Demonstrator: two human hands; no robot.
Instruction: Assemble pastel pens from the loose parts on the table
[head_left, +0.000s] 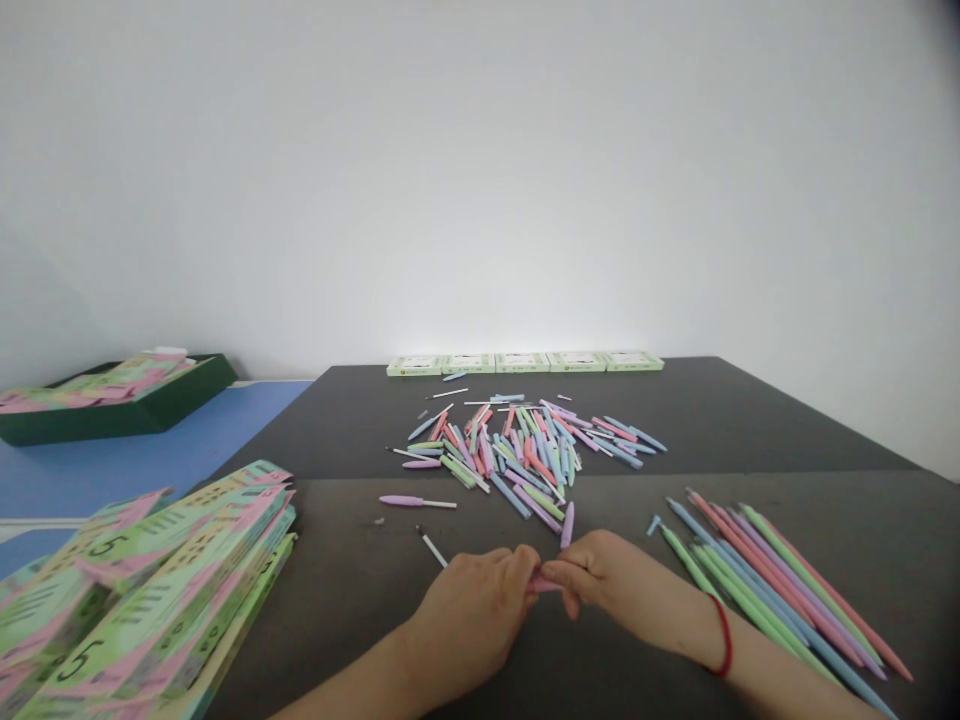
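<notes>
Near the front of the dark table, my left hand [480, 610] and my right hand [611, 585] meet with fingers closed on a small pink pen part [547, 583]. Most of that part is hidden by the fingers. My right wrist wears a red cord. Just beyond the hands lies a heap of pastel pen pieces [525, 450] in pink, purple, blue and green, with thin white refills among them. A purple piece [568, 524] lies right behind my right hand. To the left, a purple piece with a white refill [405, 500] lies apart.
Long pastel pens [787, 580] lie side by side at the right. Printed green and pink packs [157, 590] are stacked at the left front. A green tray [150, 410] holds more packs. Several flat boxes [523, 362] line the table's back edge [697, 362].
</notes>
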